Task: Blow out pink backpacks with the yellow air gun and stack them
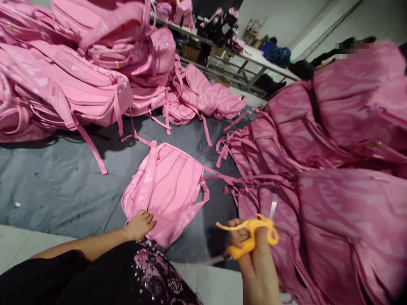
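My right hand (254, 258) is at the bottom centre, closed around a pair of yellow thread snips (251, 237) whose metal tip points up toward the dark pink backpacks. A light pink backpack (167, 190) lies flat, back panel up, on the grey sheet just left of that hand. A bare foot (140, 224) on a leg coming from the lower left rests on the backpack's near edge. My left hand is not visible.
Light pink backpacks (79, 76) are heaped at the left and back. Darker pink backpacks (333, 178) are stacked along the right, straps trailing. A grey sheet (47, 182) covers the floor. A long white table (254, 55) with bags and boxes stands behind.
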Action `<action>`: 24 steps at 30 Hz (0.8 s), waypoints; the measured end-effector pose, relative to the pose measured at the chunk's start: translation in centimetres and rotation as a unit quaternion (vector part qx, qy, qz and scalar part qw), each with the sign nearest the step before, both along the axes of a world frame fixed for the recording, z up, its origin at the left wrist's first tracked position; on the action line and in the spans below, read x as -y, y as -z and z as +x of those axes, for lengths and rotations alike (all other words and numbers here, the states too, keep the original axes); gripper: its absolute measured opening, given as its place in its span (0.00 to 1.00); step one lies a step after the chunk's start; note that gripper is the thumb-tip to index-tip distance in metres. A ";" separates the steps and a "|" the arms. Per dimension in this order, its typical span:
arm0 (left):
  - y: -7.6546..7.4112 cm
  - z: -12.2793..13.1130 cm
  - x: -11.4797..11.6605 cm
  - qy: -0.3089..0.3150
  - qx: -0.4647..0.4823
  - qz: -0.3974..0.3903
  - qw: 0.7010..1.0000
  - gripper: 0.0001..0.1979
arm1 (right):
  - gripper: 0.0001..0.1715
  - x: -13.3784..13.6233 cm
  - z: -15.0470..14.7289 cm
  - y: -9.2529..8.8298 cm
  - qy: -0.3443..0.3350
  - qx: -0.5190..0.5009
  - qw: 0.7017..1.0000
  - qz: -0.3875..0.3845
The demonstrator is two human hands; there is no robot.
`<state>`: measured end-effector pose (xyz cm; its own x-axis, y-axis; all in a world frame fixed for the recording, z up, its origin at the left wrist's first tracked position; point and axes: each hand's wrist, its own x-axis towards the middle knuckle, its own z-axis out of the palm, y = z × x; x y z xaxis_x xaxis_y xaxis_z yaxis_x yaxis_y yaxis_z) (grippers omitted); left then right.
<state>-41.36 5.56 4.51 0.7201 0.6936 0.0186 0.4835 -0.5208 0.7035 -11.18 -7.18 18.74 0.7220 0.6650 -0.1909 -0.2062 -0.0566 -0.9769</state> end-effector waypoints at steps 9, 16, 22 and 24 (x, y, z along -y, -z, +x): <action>-11.3 10.6 5.3 -0.108 0.381 -0.365 0.842 0.40 | 0.39 3.1 -10.9 6.3 -0.294 0.102 0.944 -0.113; -8.0 9.5 3.5 -0.226 0.262 -0.165 0.924 0.35 | 0.31 2.7 -6.1 7.0 -0.314 0.265 0.906 -0.107; -0.6 3.7 2.5 -0.329 -0.130 0.027 0.935 0.44 | 0.27 -4.6 2.3 3.0 -0.313 0.506 0.719 -0.358; 0.1 2.8 2.2 -0.345 -0.074 -0.011 0.936 0.36 | 0.27 -6.5 2.8 1.8 -0.286 0.538 0.691 -0.388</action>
<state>-38.60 3.33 4.41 0.0942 0.9934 -0.0661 0.7928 -0.0347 0.6085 -8.42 -0.67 16.99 0.3856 0.8991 -0.2073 0.8892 -0.4221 -0.1765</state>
